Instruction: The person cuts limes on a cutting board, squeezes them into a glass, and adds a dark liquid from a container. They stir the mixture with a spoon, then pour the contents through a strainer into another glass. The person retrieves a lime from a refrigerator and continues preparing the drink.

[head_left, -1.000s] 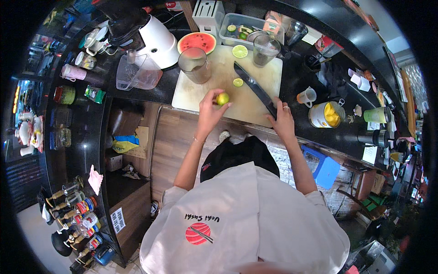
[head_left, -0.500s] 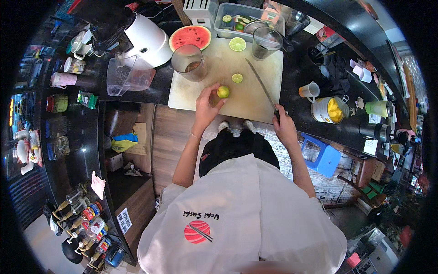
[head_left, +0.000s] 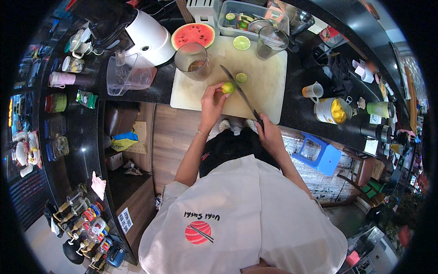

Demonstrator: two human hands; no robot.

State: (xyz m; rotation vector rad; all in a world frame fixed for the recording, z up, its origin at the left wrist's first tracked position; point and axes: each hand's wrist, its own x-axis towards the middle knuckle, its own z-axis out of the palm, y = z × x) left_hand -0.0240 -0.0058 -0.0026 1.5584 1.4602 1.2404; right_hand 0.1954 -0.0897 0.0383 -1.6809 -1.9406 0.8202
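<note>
My left hand (head_left: 212, 104) pinches a small green lime (head_left: 228, 87) over the near part of the pale cutting board (head_left: 255, 93). In my right hand (head_left: 271, 137) is a long knife (head_left: 242, 95), gripped by its black handle. Its blade slants up and left across the board, close beside the lime; whether it touches the lime I cannot tell. A small lime slice (head_left: 241, 77) lies just beyond the blade, and a larger cut lime piece (head_left: 242, 43) sits farther back. Two clear tumblers stand on the board, the left tumbler (head_left: 192, 64) and the right tumbler (head_left: 272, 43).
Half a watermelon (head_left: 193, 36) rests at the board's back left corner. Behind is a clear tub (head_left: 228, 31) of cut fruit. A white juicer (head_left: 148, 39) and an empty clear container (head_left: 123, 75) stand left; a can of yellow fruit (head_left: 324, 111) and a measuring cup (head_left: 312, 91) stand right.
My right hand has moved left, bringing the knife's blade from the board's right side to beside the lime. My left hand still holds the lime, slightly farther right in view.
</note>
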